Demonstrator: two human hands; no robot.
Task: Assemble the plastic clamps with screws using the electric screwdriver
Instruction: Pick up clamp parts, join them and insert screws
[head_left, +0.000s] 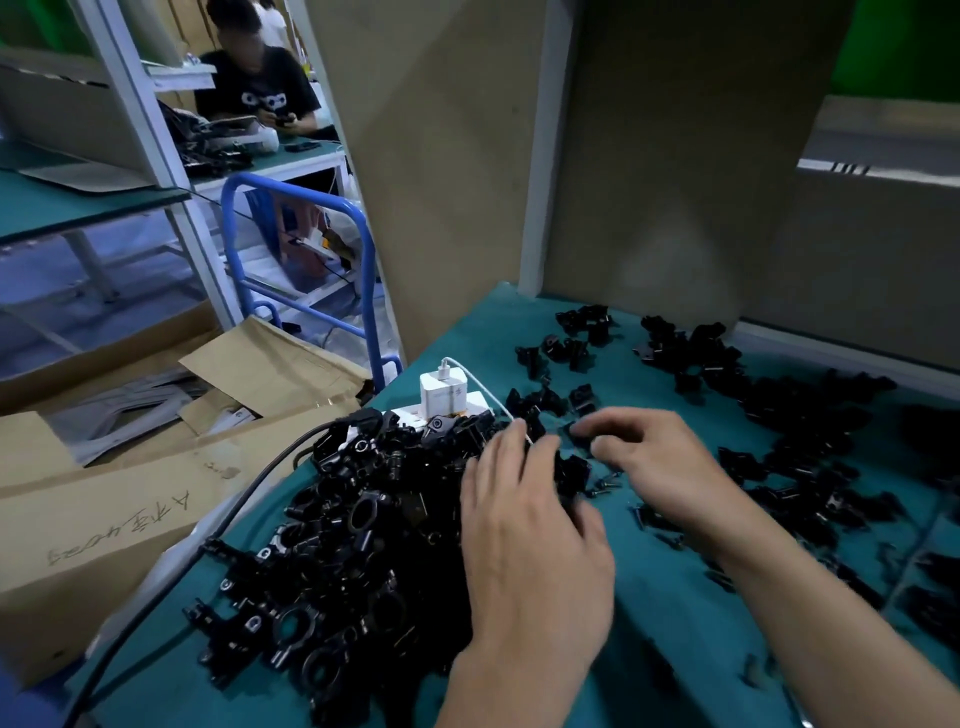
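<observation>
I am resting my left hand (530, 545), fingers nearly straight, on the heaped plastic clamps (358, 525) beneath them, while my right hand (660, 457) is curling just above small screws (605, 484), grip unclear, so assembly seems barely beginning.

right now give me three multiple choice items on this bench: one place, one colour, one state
1. Where is the big clamp pile? A at the far right edge B just left of the left hand C on a shelf
2. What colour is the table mat? A red B yellow C teal
3. The white charger: A has a cable plugged in B has no cable C is held in a hand
1 B, the pile sits beside that hand. 2 C, bare mat shows teal. 3 A, a white cable enters its top.
</observation>
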